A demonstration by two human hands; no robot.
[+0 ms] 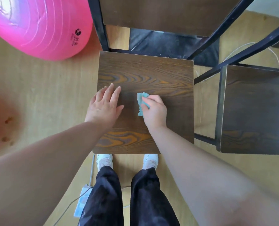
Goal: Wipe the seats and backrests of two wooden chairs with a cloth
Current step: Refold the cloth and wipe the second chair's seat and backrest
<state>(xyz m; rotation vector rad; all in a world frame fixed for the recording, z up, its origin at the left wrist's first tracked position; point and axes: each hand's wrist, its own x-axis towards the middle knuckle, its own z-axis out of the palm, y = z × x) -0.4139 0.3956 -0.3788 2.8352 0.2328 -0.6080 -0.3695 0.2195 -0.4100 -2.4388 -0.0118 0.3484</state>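
Big pink ribbed exercise ball (37,25) sitting far left on the floor; dark round logo with small print under it, too blurry to read. Left hand (105,105) lying flat on the dark wood-grain square chair seat (151,72), fingers straight, slightly apart. Small teal cloth (141,101) lying mid-seat, right hand (155,110) pressing it down, fingers curled onto it. Second dark wooden chair seat (256,111) standing just beside, right.

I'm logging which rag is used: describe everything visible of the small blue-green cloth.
The small blue-green cloth looks like soft, fuzzy fabric with ragged edges. It lies bunched near the middle of the dark brown wood-grain chair seat. The right hand grips it, fingers curled over it, so only its left and upper edges show. The flat left hand lies beside it, apart.
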